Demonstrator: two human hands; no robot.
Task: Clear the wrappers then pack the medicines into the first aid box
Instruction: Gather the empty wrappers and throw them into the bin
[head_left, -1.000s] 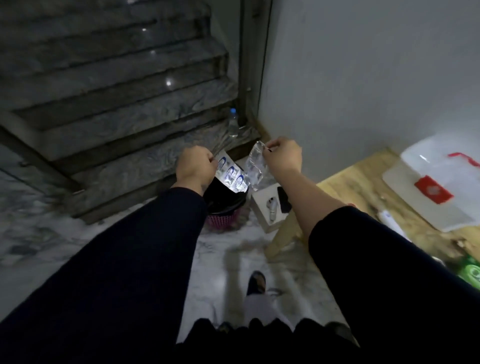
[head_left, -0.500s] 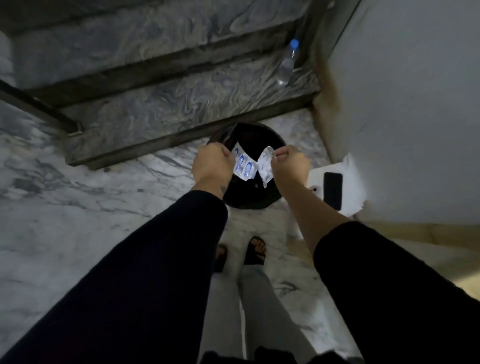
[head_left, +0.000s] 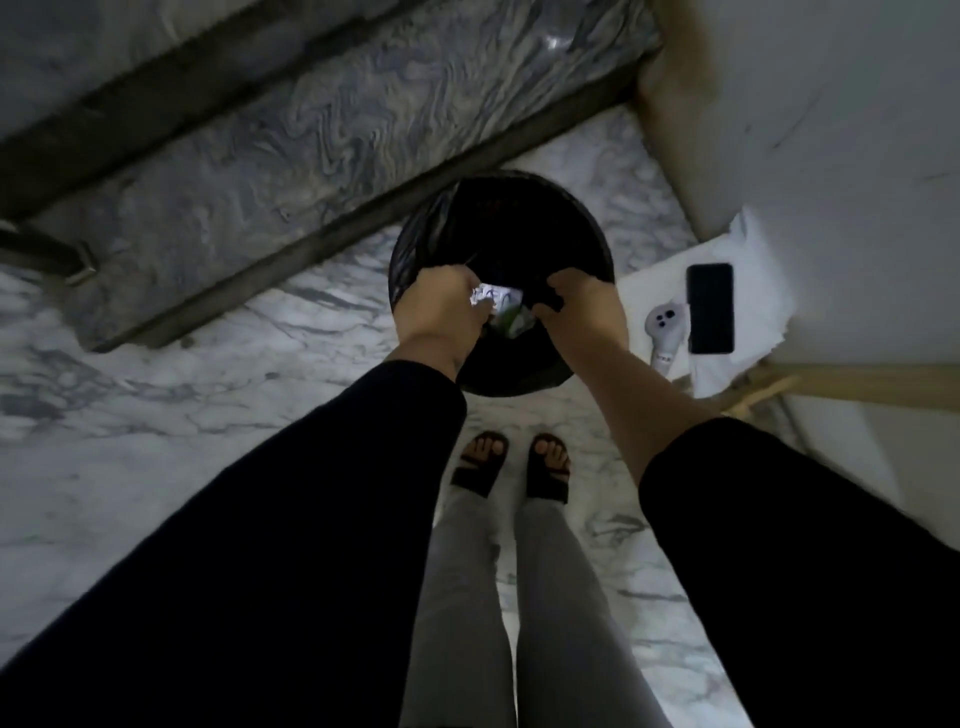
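A black bin (head_left: 498, 223) stands on the marble floor below me. Both my hands are lowered into its mouth. My left hand (head_left: 441, 309) pinches a silver blister wrapper (head_left: 498, 300) with blue print at its fingertips. A crumpled clear wrapper (head_left: 515, 325) lies just below it, beside the fingertips of my right hand (head_left: 582, 309). The right fingers are curled, and I cannot tell whether they still touch that wrapper. Neither the medicines nor the first aid box is in view.
To the right of the bin, a small white-topped stand (head_left: 649, 283) holds a black phone (head_left: 709, 307) and a white device (head_left: 662, 330). A marble step (head_left: 311, 156) rises behind the bin. A pale wall (head_left: 831, 130) is on the right. My sandalled feet (head_left: 511, 462) stand just before the bin.
I have stepped up to the bin and now look straight down. Both hands have dropped from above the bin into its mouth, and the wrappers have gone down with them.
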